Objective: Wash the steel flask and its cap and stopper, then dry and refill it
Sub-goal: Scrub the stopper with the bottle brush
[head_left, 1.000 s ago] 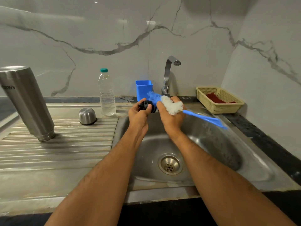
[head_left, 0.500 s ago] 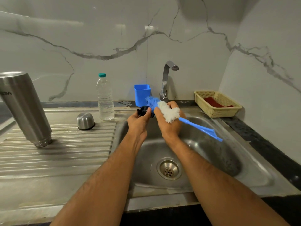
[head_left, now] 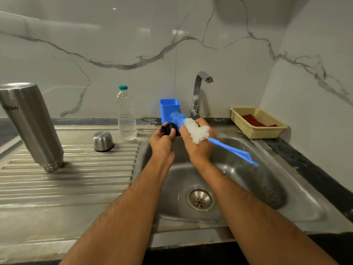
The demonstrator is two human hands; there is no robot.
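Observation:
Over the sink's far rim, my left hand (head_left: 162, 139) pinches the black stopper (head_left: 168, 128). My right hand (head_left: 198, 144) grips a blue bottle brush (head_left: 196, 130) by its white and blue bristles, which press against the stopper; the blue handle sticks out to the right over the basin. The steel flask (head_left: 31, 124) stands upside down, mouth down, on the ribbed drainboard at far left. Its steel cap (head_left: 103, 140) sits dome up on the drainboard, near a plastic water bottle.
A clear water bottle (head_left: 126, 114) with a teal cap stands behind the cap. A blue cup (head_left: 169, 107) and the tap (head_left: 198, 92) are at the sink's back. A yellow basket (head_left: 257, 122) with a red cloth sits at right. The drain (head_left: 200, 199) lies below my hands.
My hands and the brush stay together over the sink with small scrubbing shifts; the view has tilted slightly, so everything sits lower in frame.

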